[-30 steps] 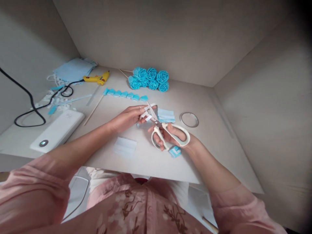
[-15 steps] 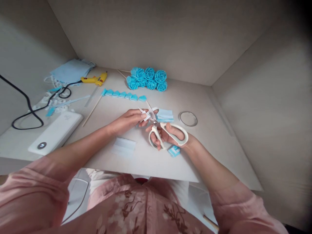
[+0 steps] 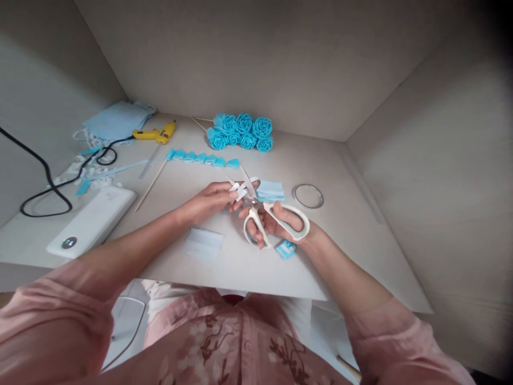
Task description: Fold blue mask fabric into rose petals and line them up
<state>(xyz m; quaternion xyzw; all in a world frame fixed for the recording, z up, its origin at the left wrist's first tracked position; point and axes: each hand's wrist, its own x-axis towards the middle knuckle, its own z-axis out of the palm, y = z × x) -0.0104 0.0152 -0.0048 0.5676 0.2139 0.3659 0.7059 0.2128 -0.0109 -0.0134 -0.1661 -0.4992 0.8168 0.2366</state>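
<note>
Between the fingertips of my left hand [image 3: 210, 199] is a small white strip [image 3: 241, 193], folded or made of several narrow bands. My right hand [image 3: 274, 223] grips white-handled scissors [image 3: 297, 233], with thumb and fingers through the loops. The blades are spread and point away from me, lying right at the white strip; whether they touch it I cannot tell. Just behind the blades lies a stack of light-blue fabric pieces [image 3: 272, 190]. A pale fabric sheet [image 3: 203, 243] is on the table near my left forearm, and a folded blue-and-white piece [image 3: 286, 249] lies below my right hand.
Blue fabric roses [image 3: 244, 125] stand at the back, with a row of folded blue petals [image 3: 205, 159] and a thin stick [image 3: 150, 187] nearer. Leftward are a yellow glue gun [image 3: 155, 133], face masks [image 3: 116, 120], scraps [image 3: 86, 174], a black cable [image 3: 45, 160] and a white power bank [image 3: 96, 220]. A ring [image 3: 308, 196] lies right.
Almost nothing differs. The white strip sits slightly differently in my left fingertips, and the whole view has shifted a little; the scissor blades stay spread.
</note>
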